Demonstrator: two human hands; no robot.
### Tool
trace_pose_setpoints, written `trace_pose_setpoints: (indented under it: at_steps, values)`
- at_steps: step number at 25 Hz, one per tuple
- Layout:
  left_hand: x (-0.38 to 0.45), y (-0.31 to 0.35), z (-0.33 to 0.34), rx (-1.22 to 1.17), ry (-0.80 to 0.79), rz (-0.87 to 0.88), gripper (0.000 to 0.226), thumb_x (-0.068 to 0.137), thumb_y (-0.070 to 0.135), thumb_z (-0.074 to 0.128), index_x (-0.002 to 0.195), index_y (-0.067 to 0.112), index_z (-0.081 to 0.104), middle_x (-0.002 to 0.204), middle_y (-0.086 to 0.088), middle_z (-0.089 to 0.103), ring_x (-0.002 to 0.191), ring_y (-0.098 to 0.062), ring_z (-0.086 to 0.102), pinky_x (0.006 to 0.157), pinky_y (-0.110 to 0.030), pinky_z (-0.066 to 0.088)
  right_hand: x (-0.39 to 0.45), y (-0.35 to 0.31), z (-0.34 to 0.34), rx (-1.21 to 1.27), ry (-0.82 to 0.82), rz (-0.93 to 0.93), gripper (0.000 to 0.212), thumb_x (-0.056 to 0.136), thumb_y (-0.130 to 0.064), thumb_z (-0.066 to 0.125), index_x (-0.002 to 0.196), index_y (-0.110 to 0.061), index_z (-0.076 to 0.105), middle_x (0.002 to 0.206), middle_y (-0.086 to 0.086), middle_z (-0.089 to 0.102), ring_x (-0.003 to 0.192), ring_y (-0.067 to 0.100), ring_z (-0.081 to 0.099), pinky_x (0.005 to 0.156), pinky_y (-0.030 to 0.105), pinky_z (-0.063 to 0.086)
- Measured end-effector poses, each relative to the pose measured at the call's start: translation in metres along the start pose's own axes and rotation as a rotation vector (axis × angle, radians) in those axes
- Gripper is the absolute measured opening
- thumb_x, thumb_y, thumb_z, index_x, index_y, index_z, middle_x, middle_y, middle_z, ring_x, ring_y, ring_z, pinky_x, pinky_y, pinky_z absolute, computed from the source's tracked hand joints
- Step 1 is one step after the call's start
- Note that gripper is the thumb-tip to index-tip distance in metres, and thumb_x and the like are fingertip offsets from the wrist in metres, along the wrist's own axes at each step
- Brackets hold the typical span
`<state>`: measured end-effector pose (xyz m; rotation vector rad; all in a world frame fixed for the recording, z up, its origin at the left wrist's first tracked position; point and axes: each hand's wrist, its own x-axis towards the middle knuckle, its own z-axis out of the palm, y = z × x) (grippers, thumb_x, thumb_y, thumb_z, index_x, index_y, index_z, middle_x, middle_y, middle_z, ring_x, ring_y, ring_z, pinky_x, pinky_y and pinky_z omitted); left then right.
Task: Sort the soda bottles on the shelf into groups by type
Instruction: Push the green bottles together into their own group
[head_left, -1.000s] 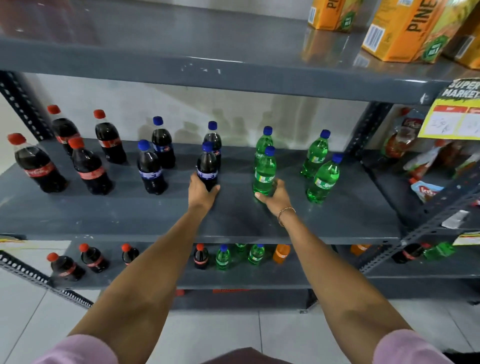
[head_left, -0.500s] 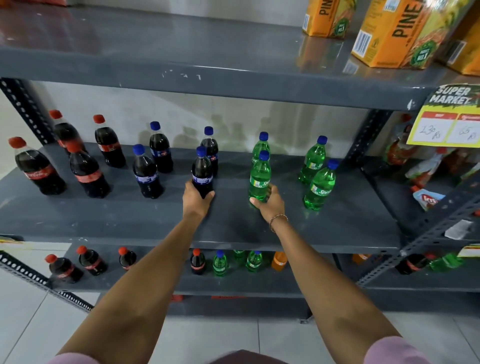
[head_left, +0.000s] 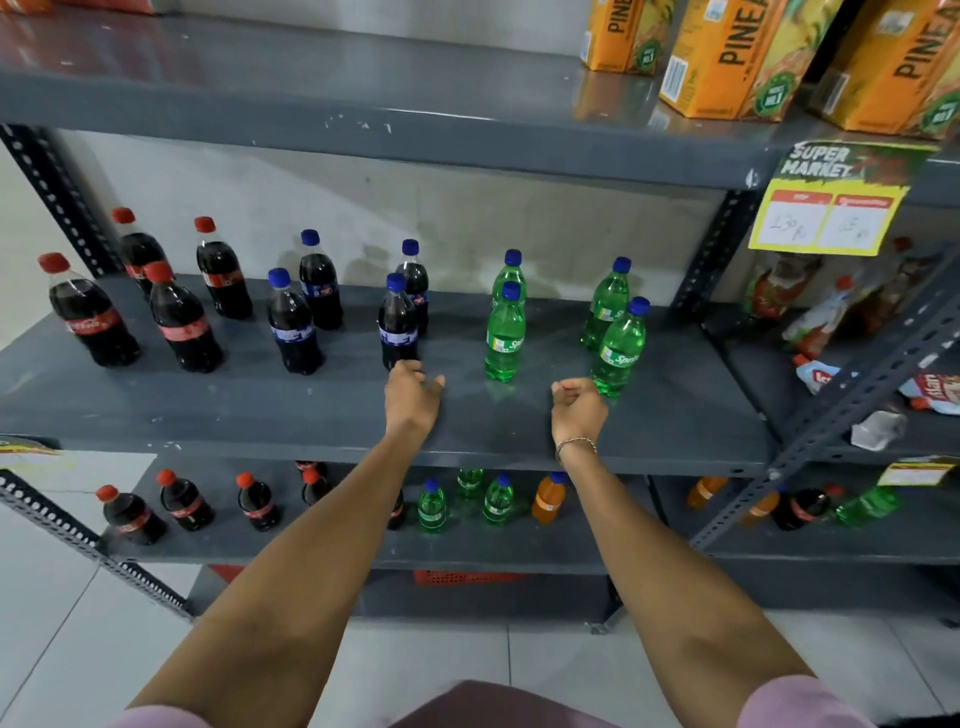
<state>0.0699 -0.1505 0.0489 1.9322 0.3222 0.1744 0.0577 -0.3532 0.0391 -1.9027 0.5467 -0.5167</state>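
On the grey middle shelf (head_left: 311, 415) stand three groups of bottles. Red-capped cola bottles (head_left: 182, 325) are at the left, blue-capped dark cola bottles (head_left: 293, 327) in the middle, green Sprite bottles (head_left: 618, 351) at the right. My left hand (head_left: 410, 400) hovers just in front of the front dark blue-capped bottle (head_left: 397, 327), fingers loosely apart, holding nothing. My right hand (head_left: 576, 408) is curled, empty, between the front green bottle (head_left: 504, 338) and the green pair to its right.
Orange pineapple juice cartons (head_left: 737, 57) stand on the top shelf. A yellow price sign (head_left: 831, 208) hangs at the right. The lower shelf (head_left: 337, 545) holds small cola, green and orange bottles. Snack packets (head_left: 821, 317) fill the neighbouring shelf on the right.
Both hands have let go of their bottles and drawn back toward the shelf's front edge. The dark bottle and the green bottle now stand free.
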Motion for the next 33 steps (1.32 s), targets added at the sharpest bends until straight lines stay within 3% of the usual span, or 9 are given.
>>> trace_pose_setpoints:
  at_steps: [2, 4, 8, 14, 18, 20, 27, 30, 33]
  values:
    - [-0.004, 0.008, 0.02, 0.017, -0.086, 0.041, 0.054, 0.083, 0.02, 0.068, 0.128, 0.001, 0.044, 0.122, -0.017, 0.056, 0.115, -0.029, 0.052, 0.092, -0.027, 0.038, 0.007, 0.007, -0.017, 0.005, 0.124, -0.008, 0.004, 0.084, -0.005, 0.059, 0.084, -0.002, 0.06, 0.091, 0.019, 0.066, 0.088, 0.03, 0.062, 0.074, 0.025, 0.045]
    - [-0.004, 0.019, 0.037, 0.048, -0.155, 0.087, 0.073, 0.079, 0.021, 0.072, 0.137, 0.0, 0.032, 0.137, -0.017, 0.046, 0.127, -0.029, 0.044, 0.103, -0.03, 0.034, 0.017, 0.013, -0.033, 0.004, 0.207, -0.032, 0.009, 0.084, -0.004, 0.059, 0.092, 0.001, 0.057, 0.099, 0.02, 0.06, 0.094, 0.032, 0.058, 0.079, 0.028, 0.044]
    - [0.006, 0.032, 0.063, 0.119, -0.209, 0.091, 0.095, 0.075, 0.022, 0.077, 0.144, -0.002, 0.017, 0.151, -0.019, 0.027, 0.138, -0.03, 0.029, 0.113, -0.039, 0.026, 0.04, 0.021, -0.051, -0.022, 0.023, -0.017, 0.046, 0.075, -0.007, 0.071, 0.115, 0.001, 0.049, 0.118, 0.02, 0.052, 0.109, 0.029, 0.05, 0.094, 0.035, 0.041]
    - [0.01, 0.029, 0.081, 0.155, -0.147, 0.152, 0.075, 0.082, 0.022, 0.07, 0.139, -0.004, 0.029, 0.143, -0.023, 0.038, 0.133, -0.034, 0.035, 0.111, -0.039, 0.029, 0.059, 0.025, -0.051, -0.025, -0.024, -0.016, 0.045, 0.074, -0.006, 0.072, 0.114, -0.001, 0.053, 0.114, 0.019, 0.061, 0.103, 0.029, 0.058, 0.078, 0.018, 0.043]
    - [0.007, 0.029, 0.083, 0.09, -0.12, 0.16, 0.046, 0.085, 0.017, 0.066, 0.123, -0.001, 0.048, 0.12, -0.019, 0.058, 0.111, -0.033, 0.053, 0.084, -0.03, 0.039, 0.063, 0.026, -0.048, -0.004, -0.025, -0.014, 0.046, 0.073, -0.006, 0.073, 0.114, -0.003, 0.053, 0.113, 0.018, 0.061, 0.102, 0.029, 0.059, 0.088, 0.034, 0.048]
    - [0.005, 0.028, 0.084, 0.092, -0.114, 0.158, 0.043, 0.085, 0.018, 0.065, 0.121, -0.001, 0.05, 0.116, -0.019, 0.061, 0.106, -0.033, 0.056, 0.08, -0.029, 0.039, 0.065, 0.026, -0.046, -0.007, -0.032, -0.017, 0.046, 0.072, -0.007, 0.074, 0.113, -0.004, 0.054, 0.113, 0.018, 0.062, 0.102, 0.029, 0.059, 0.09, 0.036, 0.049]
    - [0.004, 0.025, 0.084, 0.097, -0.123, 0.137, 0.042, 0.082, 0.011, 0.067, 0.119, 0.0, 0.051, 0.11, -0.015, 0.061, 0.107, -0.033, 0.056, 0.079, -0.027, 0.038, 0.064, 0.029, -0.043, -0.011, -0.058, 0.0, 0.053, 0.073, -0.005, 0.073, 0.12, -0.003, 0.05, 0.118, 0.018, 0.059, 0.109, 0.03, 0.056, 0.097, 0.044, 0.046]
    - [-0.006, 0.027, 0.07, 0.17, -0.135, 0.154, 0.046, 0.087, 0.006, 0.059, 0.129, -0.005, 0.044, 0.129, -0.021, 0.052, 0.123, -0.036, 0.046, 0.098, -0.031, 0.037, 0.047, 0.025, -0.048, -0.073, 0.02, 0.001, 0.054, 0.079, 0.004, 0.061, 0.13, 0.001, 0.041, 0.128, 0.019, 0.052, 0.12, 0.031, 0.049, 0.105, 0.033, 0.036]
    - [-0.014, 0.031, 0.052, 0.195, -0.088, 0.239, 0.046, 0.095, 0.009, 0.043, 0.138, -0.005, 0.033, 0.142, -0.024, 0.04, 0.133, -0.035, 0.034, 0.11, -0.038, 0.028, 0.015, 0.018, -0.042, -0.111, 0.073, -0.073, 0.055, 0.079, 0.014, 0.048, 0.131, 0.002, 0.037, 0.13, 0.021, 0.047, 0.117, 0.031, 0.049, 0.096, 0.018, 0.033]
